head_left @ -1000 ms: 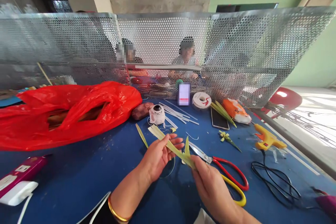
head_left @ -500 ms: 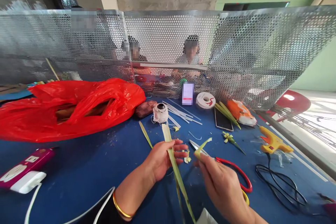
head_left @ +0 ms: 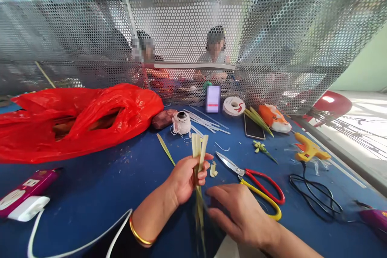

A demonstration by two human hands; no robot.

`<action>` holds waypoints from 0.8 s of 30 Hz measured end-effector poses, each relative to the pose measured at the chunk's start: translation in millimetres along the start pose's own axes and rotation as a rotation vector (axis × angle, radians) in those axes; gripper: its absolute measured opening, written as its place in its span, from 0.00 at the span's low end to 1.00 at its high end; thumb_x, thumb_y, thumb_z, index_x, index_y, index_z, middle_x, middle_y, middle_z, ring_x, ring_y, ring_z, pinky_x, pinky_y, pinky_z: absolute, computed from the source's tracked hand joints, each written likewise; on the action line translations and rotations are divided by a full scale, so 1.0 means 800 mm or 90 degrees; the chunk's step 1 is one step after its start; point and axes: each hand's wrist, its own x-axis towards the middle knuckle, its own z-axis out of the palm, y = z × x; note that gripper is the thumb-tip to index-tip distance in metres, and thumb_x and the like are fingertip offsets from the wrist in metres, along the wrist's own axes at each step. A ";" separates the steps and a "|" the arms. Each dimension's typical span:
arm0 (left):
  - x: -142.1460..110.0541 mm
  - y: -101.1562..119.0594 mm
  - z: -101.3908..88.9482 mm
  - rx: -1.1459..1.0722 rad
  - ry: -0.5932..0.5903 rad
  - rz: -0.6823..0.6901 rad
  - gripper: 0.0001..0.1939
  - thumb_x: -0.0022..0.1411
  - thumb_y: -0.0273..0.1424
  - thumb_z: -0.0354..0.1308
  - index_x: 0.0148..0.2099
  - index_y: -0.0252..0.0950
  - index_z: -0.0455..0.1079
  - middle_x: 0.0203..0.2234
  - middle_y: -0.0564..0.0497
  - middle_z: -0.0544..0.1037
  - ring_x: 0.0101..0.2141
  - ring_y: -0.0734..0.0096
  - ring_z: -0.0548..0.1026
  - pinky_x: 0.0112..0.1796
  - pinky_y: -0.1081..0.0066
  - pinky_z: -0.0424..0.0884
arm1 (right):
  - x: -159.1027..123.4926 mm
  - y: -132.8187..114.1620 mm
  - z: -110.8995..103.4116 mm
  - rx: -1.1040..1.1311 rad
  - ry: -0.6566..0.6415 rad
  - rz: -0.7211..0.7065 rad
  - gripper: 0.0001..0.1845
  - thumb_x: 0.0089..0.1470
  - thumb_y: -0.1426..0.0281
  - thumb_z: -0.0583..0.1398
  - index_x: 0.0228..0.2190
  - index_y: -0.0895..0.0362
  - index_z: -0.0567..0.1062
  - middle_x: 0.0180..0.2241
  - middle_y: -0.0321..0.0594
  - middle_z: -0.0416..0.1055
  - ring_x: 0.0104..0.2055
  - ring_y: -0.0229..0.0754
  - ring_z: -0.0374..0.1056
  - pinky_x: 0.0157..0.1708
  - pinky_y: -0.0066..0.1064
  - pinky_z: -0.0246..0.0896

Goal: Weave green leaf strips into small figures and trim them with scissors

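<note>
My left hand [head_left: 189, 177] is closed around pale green leaf strips [head_left: 197, 145]. Their cut ends stand up above the thumb, and their long tails hang below, blurred. To the right, my right hand [head_left: 242, 213] has thumb and fingers apart beside those tails, with nothing visible between them. Scissors [head_left: 238, 171] with one red and one yellow handle lie just beyond my right hand, blades half shut. A small pale leaf scrap [head_left: 213, 169] sits between my left hand and the blades. Another leaf strip [head_left: 165, 148] lies behind my left wrist.
A red plastic bag [head_left: 133, 109] fills the left. Behind stand a thread spool [head_left: 181, 123], white sticks [head_left: 205, 121], a ribbon roll [head_left: 234, 106] and a lit phone [head_left: 213, 98]. At right are a leaf flower [head_left: 263, 150] and yellow glue gun [head_left: 311, 148]. A perforated metal screen [head_left: 187, 28] closes the back.
The leaf piece from my right hand now appears beside the strip in my left hand. My right hand has let go and moved down, uncovering the scissors. The view has tilted slightly downward.
</note>
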 end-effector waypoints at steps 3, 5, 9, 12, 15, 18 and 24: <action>-0.006 0.001 0.001 0.037 -0.081 -0.014 0.08 0.62 0.25 0.51 0.37 0.30 0.71 0.17 0.59 0.61 0.12 0.87 0.53 0.14 0.82 0.46 | 0.005 0.008 -0.008 0.140 0.173 0.071 0.14 0.61 0.58 0.56 0.39 0.55 0.73 0.30 0.39 0.72 0.30 0.41 0.67 0.31 0.30 0.60; -0.012 0.002 0.003 0.091 -0.134 -0.056 0.07 0.62 0.29 0.53 0.37 0.31 0.71 0.18 0.59 0.62 0.13 0.87 0.52 0.15 0.82 0.44 | 0.009 0.015 -0.011 0.226 0.340 0.162 0.12 0.59 0.60 0.59 0.41 0.54 0.72 0.32 0.38 0.72 0.32 0.40 0.68 0.31 0.29 0.63; -0.022 -0.001 0.010 0.192 -0.183 -0.125 0.08 0.61 0.31 0.54 0.37 0.32 0.71 0.18 0.57 0.64 0.13 0.87 0.52 0.15 0.81 0.43 | 0.013 0.023 -0.018 0.438 0.492 0.221 0.16 0.52 0.62 0.65 0.42 0.52 0.72 0.34 0.36 0.73 0.29 0.38 0.68 0.29 0.28 0.66; -0.022 -0.006 0.014 0.238 -0.184 -0.144 0.08 0.60 0.32 0.55 0.37 0.32 0.70 0.19 0.57 0.66 0.13 0.87 0.53 0.14 0.81 0.43 | 0.013 0.021 -0.022 0.478 0.482 0.208 0.08 0.52 0.65 0.65 0.34 0.53 0.75 0.28 0.34 0.72 0.27 0.36 0.67 0.28 0.27 0.66; -0.021 -0.011 0.014 0.278 -0.186 -0.148 0.10 0.59 0.35 0.56 0.39 0.33 0.70 0.20 0.56 0.68 0.13 0.85 0.57 0.14 0.80 0.46 | 0.011 0.020 -0.023 0.444 0.476 0.225 0.04 0.53 0.67 0.64 0.30 0.54 0.75 0.25 0.33 0.72 0.25 0.35 0.66 0.26 0.25 0.64; -0.020 -0.017 0.013 0.296 -0.232 -0.141 0.17 0.62 0.43 0.53 0.42 0.33 0.70 0.21 0.53 0.70 0.14 0.82 0.61 0.13 0.79 0.50 | 0.011 0.023 -0.020 0.397 0.507 0.248 0.05 0.51 0.68 0.66 0.32 0.54 0.75 0.26 0.32 0.73 0.27 0.35 0.67 0.28 0.26 0.64; -0.024 -0.020 0.016 0.331 -0.275 -0.111 0.20 0.63 0.46 0.52 0.42 0.33 0.69 0.20 0.55 0.69 0.13 0.85 0.54 0.14 0.78 0.45 | 0.013 0.027 -0.021 0.236 0.530 0.263 0.08 0.49 0.67 0.67 0.32 0.54 0.74 0.25 0.31 0.68 0.24 0.34 0.61 0.23 0.26 0.59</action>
